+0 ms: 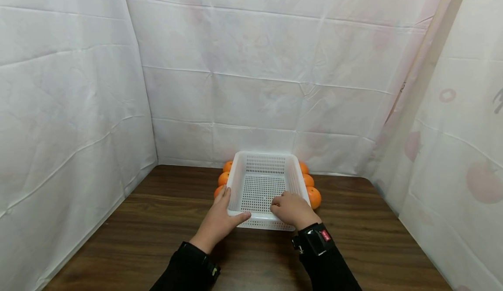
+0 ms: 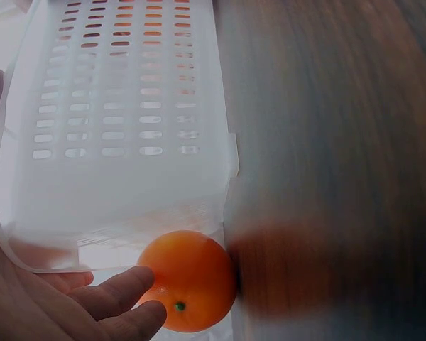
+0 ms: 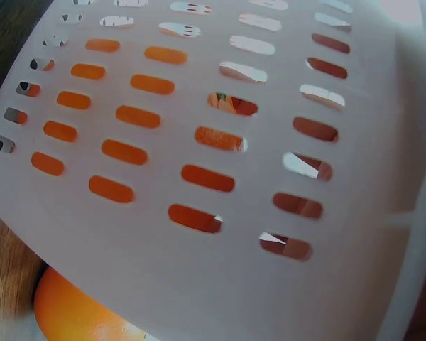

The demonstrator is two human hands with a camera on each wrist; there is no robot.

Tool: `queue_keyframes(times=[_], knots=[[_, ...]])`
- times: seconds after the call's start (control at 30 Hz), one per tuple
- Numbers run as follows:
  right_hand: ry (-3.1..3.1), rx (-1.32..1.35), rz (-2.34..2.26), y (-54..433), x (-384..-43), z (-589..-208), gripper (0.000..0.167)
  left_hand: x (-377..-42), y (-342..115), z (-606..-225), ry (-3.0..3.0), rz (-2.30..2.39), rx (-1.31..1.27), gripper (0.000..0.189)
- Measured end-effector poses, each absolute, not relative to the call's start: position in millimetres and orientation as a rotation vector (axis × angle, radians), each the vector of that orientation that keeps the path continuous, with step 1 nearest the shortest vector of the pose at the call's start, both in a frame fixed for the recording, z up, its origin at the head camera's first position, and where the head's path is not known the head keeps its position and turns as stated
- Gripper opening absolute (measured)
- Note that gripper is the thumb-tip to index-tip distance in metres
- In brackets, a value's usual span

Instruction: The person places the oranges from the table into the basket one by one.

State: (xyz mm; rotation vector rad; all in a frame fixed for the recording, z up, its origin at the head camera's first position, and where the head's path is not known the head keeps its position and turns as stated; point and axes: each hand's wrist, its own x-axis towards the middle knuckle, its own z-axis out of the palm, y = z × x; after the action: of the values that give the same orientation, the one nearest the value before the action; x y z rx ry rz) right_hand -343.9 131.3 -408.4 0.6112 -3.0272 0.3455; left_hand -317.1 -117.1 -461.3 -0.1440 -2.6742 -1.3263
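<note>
A white perforated plastic basket (image 1: pixel 257 155) stands on the table with its near rim toward me. At its near left corner my left hand (image 1: pixel 220 221) grips it, the thumb over the near rim and the fingers along the outer left wall. Those fingertips touch or nearly touch an orange (image 2: pixel 192 277) beside the corner. My right hand (image 1: pixel 292 210) reaches over the near right part of the rim, its fingers curled down inside the basket. Through the wall slots in the right wrist view, an orange (image 3: pixel 138 116) shows under this hand, which holds it; the head view hides it.
More oranges line both sides of the basket: several in all, including a left one (image 1: pixel 223 178) and the near right orange (image 1: pixel 314 197). The brown wooden table (image 1: pixel 157 221) ends at white cloth walls (image 1: pixel 251 98) at the back and sides.
</note>
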Motion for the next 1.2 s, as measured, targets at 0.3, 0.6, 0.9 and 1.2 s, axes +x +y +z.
queue_keyframes(times=[0.3, 0.6, 0.9, 1.2], knots=[[-3.043, 0.571, 0.373, 131, -346, -409, 0.025, -317, -118, -461, -2.66, -1.334, -0.172, 0.125], [-3.055, 0.539, 0.407, 132, -344, -407, 0.033, -316, -117, -461, -2.66, -1.319, -0.175, 0.123], [-3.046, 0.537, 0.45, 133, -346, -408, 0.039, -315, -117, -461, -2.663, -1.331, -0.179, 0.123], [-3.056, 0.523, 0.509, 136, -346, -397, 0.036, -318, -117, -461, -2.68, -1.306, -0.159, 0.12]])
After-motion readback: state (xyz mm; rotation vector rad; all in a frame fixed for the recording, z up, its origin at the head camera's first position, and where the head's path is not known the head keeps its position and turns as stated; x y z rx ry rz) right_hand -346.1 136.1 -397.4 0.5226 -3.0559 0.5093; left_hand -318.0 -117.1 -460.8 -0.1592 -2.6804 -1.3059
